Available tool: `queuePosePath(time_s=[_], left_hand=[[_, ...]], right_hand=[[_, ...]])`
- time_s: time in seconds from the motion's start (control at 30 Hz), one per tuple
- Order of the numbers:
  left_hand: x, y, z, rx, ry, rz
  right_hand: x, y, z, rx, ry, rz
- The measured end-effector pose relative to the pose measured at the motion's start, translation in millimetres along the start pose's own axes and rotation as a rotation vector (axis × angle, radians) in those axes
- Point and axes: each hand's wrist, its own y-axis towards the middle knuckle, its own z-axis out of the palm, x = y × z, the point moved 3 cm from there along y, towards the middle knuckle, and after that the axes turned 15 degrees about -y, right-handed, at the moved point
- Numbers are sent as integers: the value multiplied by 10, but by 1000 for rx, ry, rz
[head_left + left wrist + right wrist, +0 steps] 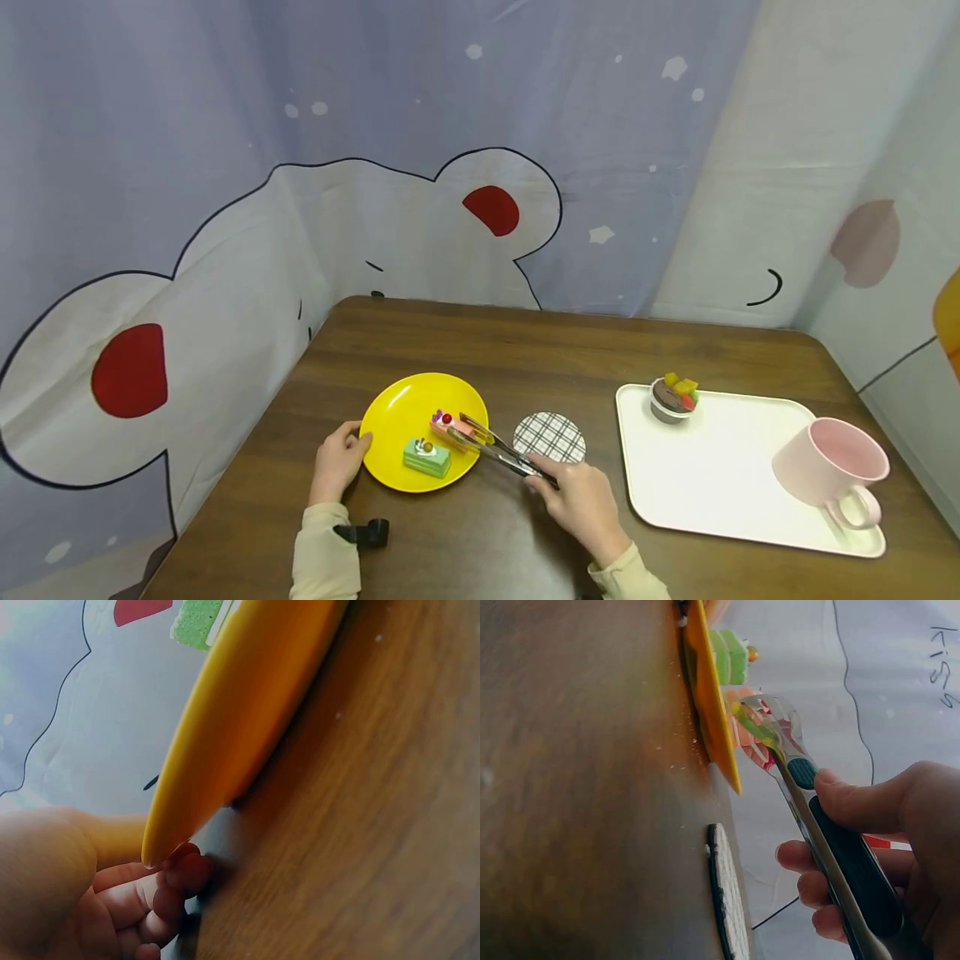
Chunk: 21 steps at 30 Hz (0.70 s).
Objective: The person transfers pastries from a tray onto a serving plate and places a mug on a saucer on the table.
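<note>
On the yellow plate sit a green cake slice and a pink cake slice topped with a red cherry-like ball. My left hand pinches the plate's left rim; in the left wrist view the thumb lies above the rim and fingertips show below it. Metal tongs with dark grips are held in my right hand. Their tips reach over the plate's right side, at either side of the pink slice. The right wrist view shows the tong tips overlapping that slice; whether they squeeze it, I cannot tell.
A round checkered coaster lies right of the plate. Farther right is a white tray bearing a chocolate cupcake with fruit on top and a pink mug. A printed curtain hangs behind the wooden table.
</note>
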Motion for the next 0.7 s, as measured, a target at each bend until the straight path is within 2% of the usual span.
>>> queuePosePath(time_s=[0.13, 0.4, 0.7], left_hand=[[-1, 6, 2, -2, 3, 5], [-5, -2, -4, 5, -3, -3], [-1, 0, -5, 6, -9, -13]], right_hand=[[-10, -15, 34, 41, -11, 16], [-43, -29, 42, 71, 11, 55], [-104, -61, -58, 78, 43, 95]])
